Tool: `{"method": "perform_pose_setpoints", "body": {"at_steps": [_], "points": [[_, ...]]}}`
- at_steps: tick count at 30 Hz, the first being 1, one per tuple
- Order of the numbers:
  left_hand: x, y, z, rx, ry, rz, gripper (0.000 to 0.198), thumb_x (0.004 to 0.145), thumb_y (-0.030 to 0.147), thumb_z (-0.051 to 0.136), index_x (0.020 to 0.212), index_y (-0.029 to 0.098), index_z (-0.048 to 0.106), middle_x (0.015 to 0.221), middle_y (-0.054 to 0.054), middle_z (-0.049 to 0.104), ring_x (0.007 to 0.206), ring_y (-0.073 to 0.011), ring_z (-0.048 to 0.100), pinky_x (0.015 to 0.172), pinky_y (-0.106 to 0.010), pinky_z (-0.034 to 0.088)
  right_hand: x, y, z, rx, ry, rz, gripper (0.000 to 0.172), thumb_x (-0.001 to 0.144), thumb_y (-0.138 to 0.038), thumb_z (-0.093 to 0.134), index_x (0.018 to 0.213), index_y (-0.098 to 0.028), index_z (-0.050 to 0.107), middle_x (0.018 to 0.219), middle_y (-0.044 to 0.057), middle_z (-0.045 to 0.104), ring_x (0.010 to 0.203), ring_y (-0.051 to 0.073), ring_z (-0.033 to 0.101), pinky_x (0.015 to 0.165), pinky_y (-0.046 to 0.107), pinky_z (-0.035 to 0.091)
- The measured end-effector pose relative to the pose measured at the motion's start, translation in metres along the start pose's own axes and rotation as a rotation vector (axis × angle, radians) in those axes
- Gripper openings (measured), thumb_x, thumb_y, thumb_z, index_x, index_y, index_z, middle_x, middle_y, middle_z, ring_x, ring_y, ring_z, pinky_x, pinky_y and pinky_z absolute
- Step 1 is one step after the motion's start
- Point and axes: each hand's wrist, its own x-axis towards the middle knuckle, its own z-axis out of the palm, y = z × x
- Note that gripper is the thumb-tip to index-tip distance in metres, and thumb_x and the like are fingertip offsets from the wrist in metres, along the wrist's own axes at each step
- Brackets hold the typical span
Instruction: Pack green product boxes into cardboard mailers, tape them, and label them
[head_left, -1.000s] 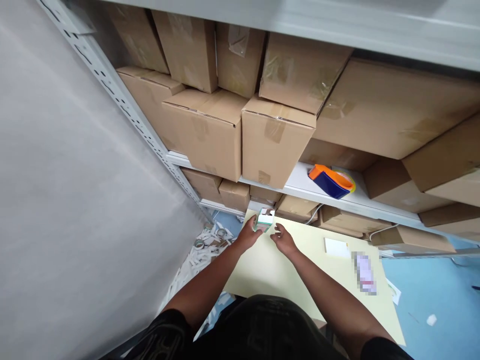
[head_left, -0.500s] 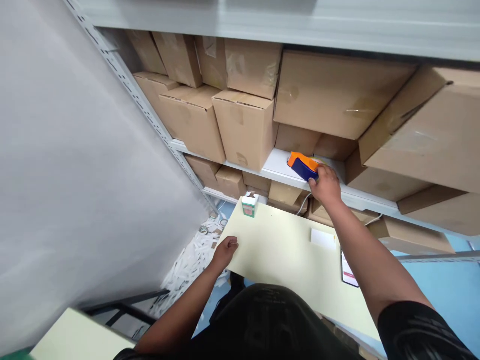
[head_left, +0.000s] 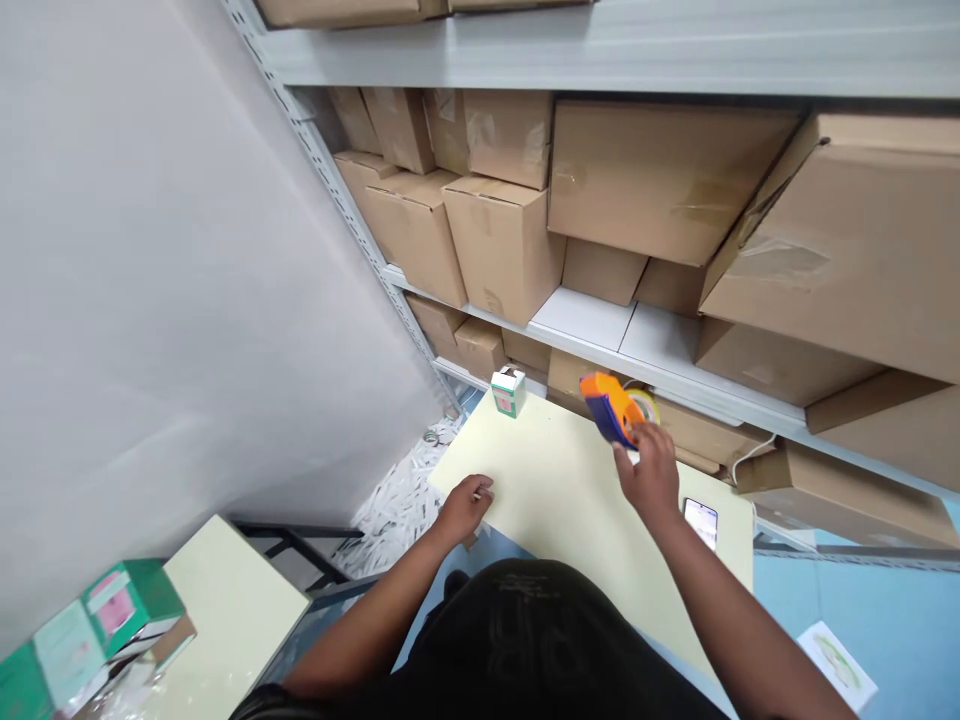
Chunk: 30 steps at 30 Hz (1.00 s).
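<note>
My right hand (head_left: 651, 468) grips an orange and blue tape dispenser (head_left: 609, 405) with a roll of tape, held in the air above the pale yellow table (head_left: 562, 500), just below the white shelf (head_left: 600, 325). My left hand (head_left: 465, 502) rests at the table's near left edge, fingers curled, with nothing visible in them. A small white and green box (head_left: 508, 390) stands upright at the table's far left corner, apart from both hands.
Cardboard cartons (head_left: 502, 235) fill the metal racking ahead. A phone (head_left: 700, 520) lies on the table by my right forearm. White scraps and tape rolls (head_left: 397, 500) litter the floor on the left. A second yellow table (head_left: 225, 610) with green boxes (head_left: 112, 610) stands at lower left.
My right hand has taken the tape dispenser off the shelf and brought it down toward the table. My left hand stays at the table edge. The view has swung left.
</note>
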Motion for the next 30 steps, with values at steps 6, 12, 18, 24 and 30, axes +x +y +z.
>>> {"method": "perform_pose_setpoints", "body": {"at_steps": [6,12,18,24,30], "points": [[-0.018,-0.010,-0.013,0.068,-0.031,0.041,0.020,0.087,0.031,0.059,0.101,0.021,0.070,0.101,-0.006,0.072,0.094,-0.0209,0.068,0.084,-0.033,0.053,-0.105,0.011,0.072,-0.149,-0.330,0.186,0.025,0.095,-0.034,0.052,0.112,-0.018,0.063,0.116,0.017,0.064,0.114,0.034,0.056,0.097,0.048,0.051],[-0.045,-0.036,-0.039,0.089,-0.099,0.045,0.022,0.086,0.027,0.058,0.104,0.021,0.070,0.100,-0.006,0.072,0.092,-0.0212,0.068,0.083,-0.033,0.052,-0.139,0.014,0.123,-0.352,-0.603,0.326,0.040,0.092,-0.030,0.052,0.127,-0.019,0.065,0.130,0.019,0.062,0.123,0.035,0.055,0.088,0.043,0.052],[-0.062,-0.079,-0.079,0.075,-0.162,0.043,0.022,0.085,0.027,0.060,0.104,0.022,0.070,0.099,-0.006,0.073,0.093,-0.0224,0.068,0.084,-0.034,0.053,-0.143,-0.009,0.124,-0.429,-0.564,0.367,0.049,0.090,-0.030,0.053,0.136,-0.015,0.061,0.138,0.021,0.058,0.128,0.036,0.054,0.098,0.049,0.048],[-0.059,-0.117,-0.105,0.087,-0.249,0.094,0.023,0.086,0.029,0.058,0.105,0.022,0.069,0.104,-0.006,0.073,0.097,-0.0235,0.068,0.087,-0.035,0.052,-0.188,-0.092,0.116,-0.276,-0.537,0.429,0.043,0.092,-0.034,0.051,0.127,-0.014,0.066,0.128,0.017,0.065,0.120,0.032,0.061,0.103,0.042,0.048],[-0.059,-0.122,-0.112,0.052,-0.256,0.127,0.021,0.085,0.028,0.060,0.102,0.023,0.070,0.106,-0.007,0.073,0.097,-0.0232,0.069,0.087,-0.034,0.052,-0.236,-0.159,0.119,0.076,-0.616,0.435,0.033,0.088,-0.032,0.055,0.113,-0.020,0.072,0.115,0.011,0.072,0.112,0.028,0.068,0.103,0.037,0.050]]}}
